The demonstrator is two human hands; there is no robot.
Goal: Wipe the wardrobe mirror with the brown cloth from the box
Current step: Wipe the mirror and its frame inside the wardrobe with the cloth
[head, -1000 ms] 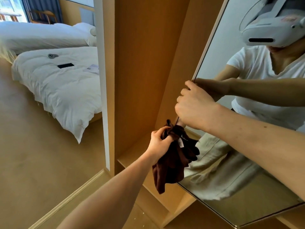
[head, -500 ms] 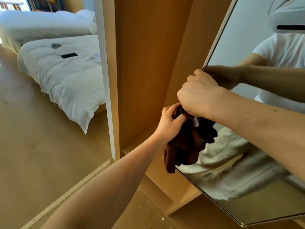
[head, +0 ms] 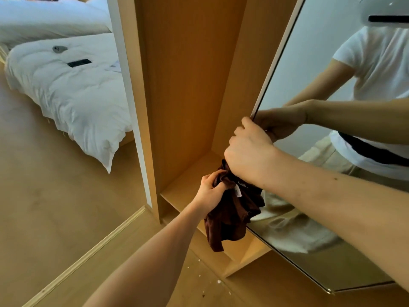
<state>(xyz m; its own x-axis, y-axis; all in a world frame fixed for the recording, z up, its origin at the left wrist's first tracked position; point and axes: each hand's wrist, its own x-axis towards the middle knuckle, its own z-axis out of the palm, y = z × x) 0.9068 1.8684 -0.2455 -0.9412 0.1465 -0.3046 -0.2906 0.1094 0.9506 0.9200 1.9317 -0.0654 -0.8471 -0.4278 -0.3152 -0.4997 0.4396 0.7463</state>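
The brown cloth (head: 232, 211) hangs bunched in front of the lower left edge of the wardrobe mirror (head: 309, 69). My left hand (head: 210, 192) grips the cloth's upper part from the left, fingers curled into the fabric. My right hand (head: 250, 151) is just above it, fingers curled round the mirror's left edge. The top of the cloth touches the underside of that hand. A small white tag shows on the cloth. The mirror reflects my arms and body.
The open wooden wardrobe (head: 188, 85) with a low shelf (head: 190, 182) stands left of the mirror door. Further left is a bed with a white duvet (head: 73, 96) carrying a dark remote (head: 79, 63). Small crumbs lie on the wooden floor (head: 55, 196).
My left hand lifted the cloth until its top met the underside of my right hand. My right hand kept its hold on the mirror's edge. The camera view shifted a little.
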